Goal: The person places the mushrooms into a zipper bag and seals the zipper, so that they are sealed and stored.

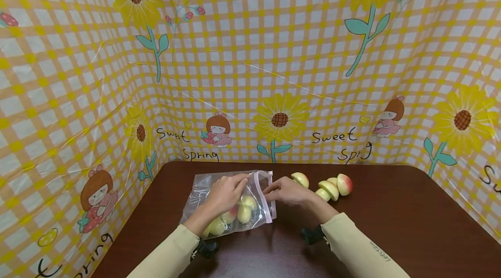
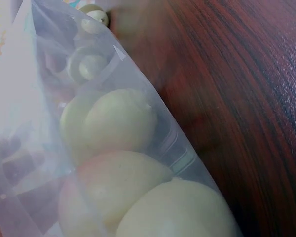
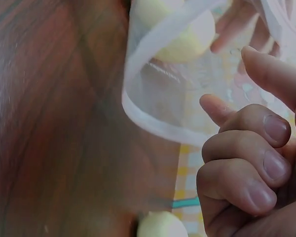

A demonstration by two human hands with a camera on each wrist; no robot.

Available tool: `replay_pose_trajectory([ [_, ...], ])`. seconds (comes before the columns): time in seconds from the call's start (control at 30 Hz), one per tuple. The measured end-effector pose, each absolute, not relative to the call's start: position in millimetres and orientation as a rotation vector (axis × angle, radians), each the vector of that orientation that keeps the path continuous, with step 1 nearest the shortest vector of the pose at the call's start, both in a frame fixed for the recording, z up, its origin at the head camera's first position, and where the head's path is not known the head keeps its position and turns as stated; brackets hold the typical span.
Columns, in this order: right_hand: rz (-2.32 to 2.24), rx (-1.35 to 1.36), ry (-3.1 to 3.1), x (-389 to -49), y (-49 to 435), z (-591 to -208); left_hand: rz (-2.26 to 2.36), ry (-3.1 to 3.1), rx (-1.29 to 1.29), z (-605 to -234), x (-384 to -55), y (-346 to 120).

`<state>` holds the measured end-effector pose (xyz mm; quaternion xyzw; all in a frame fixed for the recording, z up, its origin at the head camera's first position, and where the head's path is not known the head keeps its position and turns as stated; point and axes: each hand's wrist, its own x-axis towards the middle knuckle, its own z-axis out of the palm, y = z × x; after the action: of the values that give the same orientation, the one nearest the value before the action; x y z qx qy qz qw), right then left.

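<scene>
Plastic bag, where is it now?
In the head view, the plastic bag lies left of centre on the table, under the left hand.

A yellow-checked cloth (image 1: 250,60) hangs upright behind the dark, wood-grained surface (image 1: 391,221) and along its left side. Its print shows 5 sunflowers (image 1: 279,120), 3 cartoon figures (image 1: 218,129) and "Sweet Spring" lettering (image 1: 334,135).
</scene>
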<state>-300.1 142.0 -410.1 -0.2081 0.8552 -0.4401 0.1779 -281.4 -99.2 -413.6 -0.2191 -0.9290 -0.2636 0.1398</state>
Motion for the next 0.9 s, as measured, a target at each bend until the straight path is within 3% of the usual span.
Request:
replay_pose_trajectory([
  [0.9,-1.223,-0.391,2.584,-303.5,194.9,-383.5,-0.758,-2.648,-0.657,-416.8,-279.6,-98.0],
])
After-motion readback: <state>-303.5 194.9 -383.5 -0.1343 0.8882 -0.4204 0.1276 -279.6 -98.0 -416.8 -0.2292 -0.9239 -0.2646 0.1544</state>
